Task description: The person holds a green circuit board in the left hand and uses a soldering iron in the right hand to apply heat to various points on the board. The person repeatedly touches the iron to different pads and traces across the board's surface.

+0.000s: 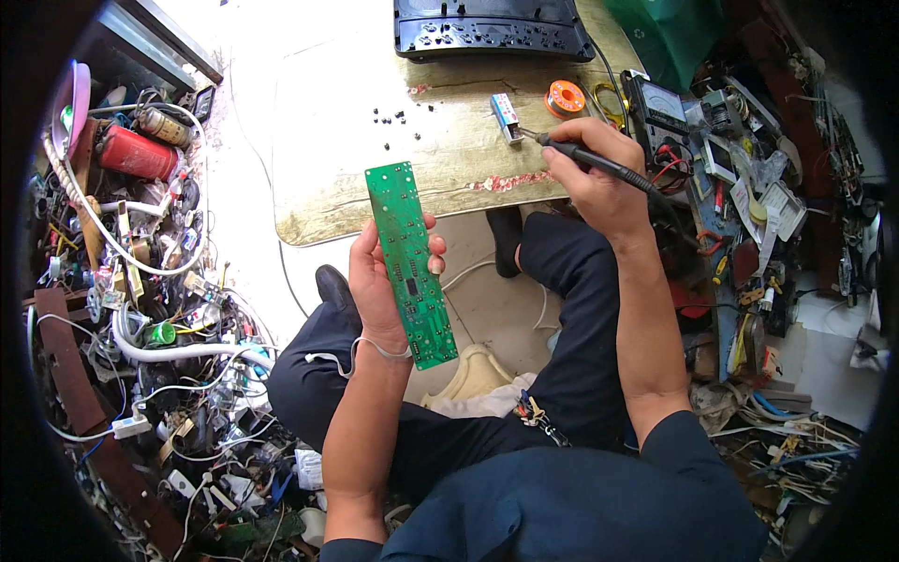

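My left hand (376, 281) is closed round a long, narrow green circuit board (405, 245), held up in front of the table's near edge with its small components facing me. Over the table, my right hand (599, 173) grips a black soldering iron (590, 157) like a pen. The iron's tip reaches the near end of a small blue and white box (505, 116); I cannot tell whether it dips inside. Just right of that box lies an orange spool of solder (565, 97). Several tiny black parts (399, 116) are scattered on the wood left of the box.
A black plastic panel (496, 28) lies at the table's far side. An analogue multimeter (660, 103) stands by the right edge, with red leads. Reddish flakes mark the wooden table (328, 178). Heaps of cables and electronic scrap (206, 403) crowd the left; more clutter fills the right.
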